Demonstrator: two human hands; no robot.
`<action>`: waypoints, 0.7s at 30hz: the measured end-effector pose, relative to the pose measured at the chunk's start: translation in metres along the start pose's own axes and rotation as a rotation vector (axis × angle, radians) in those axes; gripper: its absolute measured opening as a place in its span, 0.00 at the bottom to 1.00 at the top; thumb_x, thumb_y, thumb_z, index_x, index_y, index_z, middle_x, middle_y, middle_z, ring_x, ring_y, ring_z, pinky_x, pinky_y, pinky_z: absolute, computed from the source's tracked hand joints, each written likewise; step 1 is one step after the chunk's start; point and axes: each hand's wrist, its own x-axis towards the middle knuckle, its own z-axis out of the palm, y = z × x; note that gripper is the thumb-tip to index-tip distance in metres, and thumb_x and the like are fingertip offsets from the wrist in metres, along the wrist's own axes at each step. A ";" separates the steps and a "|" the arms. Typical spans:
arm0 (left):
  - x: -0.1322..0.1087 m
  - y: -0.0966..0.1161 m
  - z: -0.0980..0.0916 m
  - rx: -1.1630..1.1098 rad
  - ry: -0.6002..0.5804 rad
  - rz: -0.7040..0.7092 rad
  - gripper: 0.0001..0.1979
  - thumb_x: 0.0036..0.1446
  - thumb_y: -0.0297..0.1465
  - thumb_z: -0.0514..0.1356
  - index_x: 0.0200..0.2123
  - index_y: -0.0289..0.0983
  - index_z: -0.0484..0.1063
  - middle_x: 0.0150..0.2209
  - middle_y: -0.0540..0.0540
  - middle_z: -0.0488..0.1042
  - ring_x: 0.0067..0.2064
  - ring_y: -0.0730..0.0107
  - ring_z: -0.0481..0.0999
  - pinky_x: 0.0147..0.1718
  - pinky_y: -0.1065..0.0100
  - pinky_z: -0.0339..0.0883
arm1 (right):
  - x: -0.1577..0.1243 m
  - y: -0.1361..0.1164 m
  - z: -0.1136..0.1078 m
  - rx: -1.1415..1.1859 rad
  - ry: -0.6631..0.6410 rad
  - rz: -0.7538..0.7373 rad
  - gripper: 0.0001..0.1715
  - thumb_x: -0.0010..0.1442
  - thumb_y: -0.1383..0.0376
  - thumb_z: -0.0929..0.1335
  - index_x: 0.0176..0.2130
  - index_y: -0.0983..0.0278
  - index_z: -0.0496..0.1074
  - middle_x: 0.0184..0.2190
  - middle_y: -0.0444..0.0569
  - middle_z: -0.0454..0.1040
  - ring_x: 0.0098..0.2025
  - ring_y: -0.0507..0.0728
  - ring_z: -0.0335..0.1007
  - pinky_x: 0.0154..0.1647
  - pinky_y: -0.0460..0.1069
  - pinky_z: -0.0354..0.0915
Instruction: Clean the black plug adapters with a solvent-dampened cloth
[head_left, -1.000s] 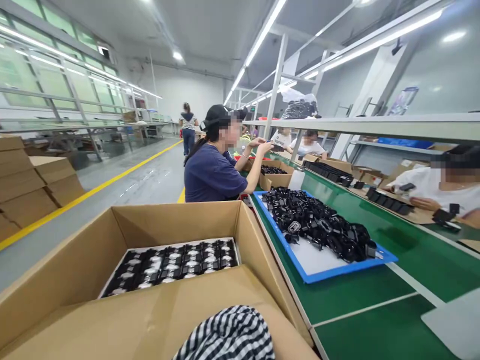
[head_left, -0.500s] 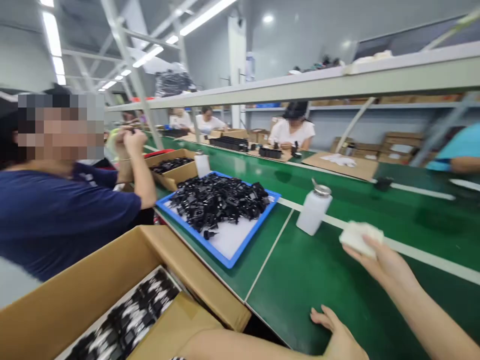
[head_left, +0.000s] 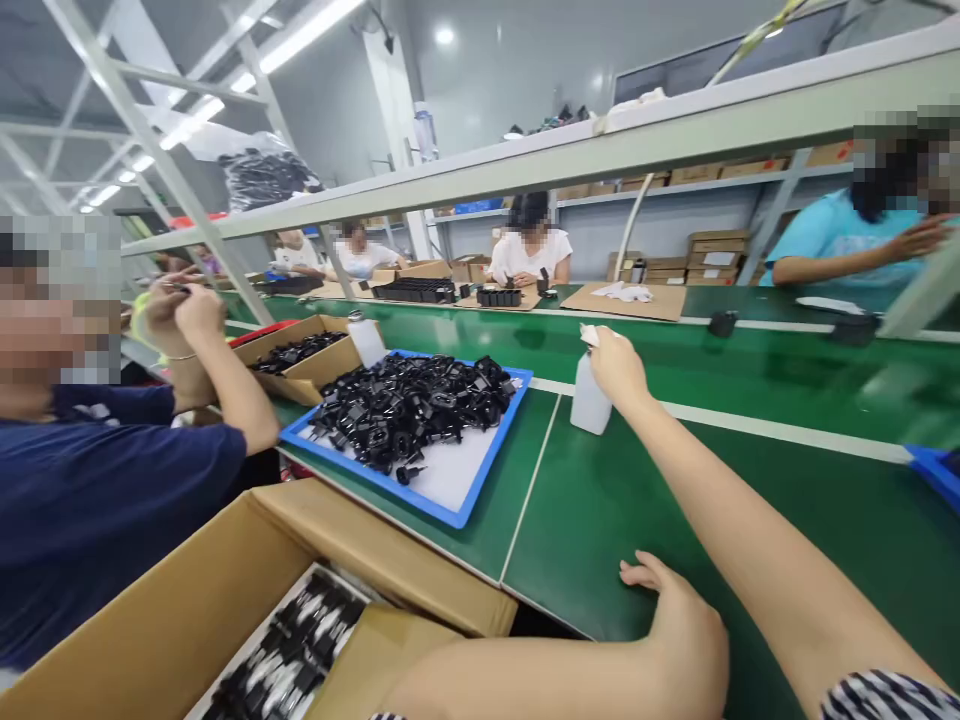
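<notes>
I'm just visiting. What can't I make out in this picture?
Head view:
- White bottle's top: covered by the right hand and the white cloth it holds.
- Packed black parts in the near cardboard box: partly covered by its flap, cut off by the lower edge.
- Blue thing at far right: cut off by the right edge.
- Dark item in the neighbour's hands: mostly behind fingers, too small to identify.

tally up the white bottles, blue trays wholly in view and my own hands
white bottles: 2
blue tray wholly in view: 1
your hands, left hand and right hand: 2
total: 5
</notes>
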 end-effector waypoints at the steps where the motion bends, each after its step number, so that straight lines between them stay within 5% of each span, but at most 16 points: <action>1: 0.001 -0.001 -0.001 -0.013 -0.003 0.029 0.18 0.31 0.36 0.56 0.21 0.25 0.72 0.24 0.29 0.71 0.27 0.45 0.69 0.25 0.47 0.58 | -0.001 0.001 0.000 -0.011 -0.001 -0.011 0.18 0.49 0.72 0.54 0.41 0.69 0.60 0.33 0.59 0.65 0.39 0.62 0.57 0.33 0.52 0.57; 6: 0.005 -0.008 -0.007 -0.053 -0.067 0.113 0.16 0.34 0.35 0.54 0.21 0.27 0.73 0.21 0.32 0.71 0.25 0.44 0.69 0.24 0.46 0.58 | 0.003 0.003 0.001 -0.030 -0.037 -0.046 0.19 0.49 0.71 0.54 0.42 0.71 0.59 0.33 0.59 0.65 0.41 0.63 0.56 0.34 0.52 0.56; 14: 0.000 -0.007 -0.006 0.036 -0.067 -0.017 0.14 0.36 0.28 0.55 0.27 0.23 0.71 0.28 0.30 0.71 0.27 0.51 0.70 0.30 0.52 0.58 | 0.003 0.007 -0.002 0.020 -0.066 -0.041 0.19 0.51 0.71 0.53 0.43 0.70 0.59 0.38 0.58 0.65 0.41 0.60 0.58 0.38 0.52 0.56; 17: 0.000 -0.007 -0.006 -0.016 -0.044 -0.074 0.14 0.38 0.24 0.54 0.30 0.21 0.70 0.30 0.29 0.70 0.28 0.54 0.70 0.32 0.52 0.57 | 0.005 0.013 -0.008 0.035 -0.090 -0.103 0.24 0.52 0.61 0.57 0.48 0.68 0.54 0.45 0.57 0.59 0.49 0.63 0.49 0.43 0.59 0.51; 21: 0.000 -0.011 -0.011 -0.009 -0.110 -0.035 0.15 0.39 0.21 0.53 0.34 0.19 0.68 0.30 0.27 0.70 0.27 0.55 0.70 0.29 0.55 0.56 | 0.011 0.020 -0.023 0.021 -0.289 -0.153 0.34 0.48 0.53 0.60 0.50 0.67 0.51 0.50 0.58 0.53 0.53 0.66 0.38 0.44 0.68 0.42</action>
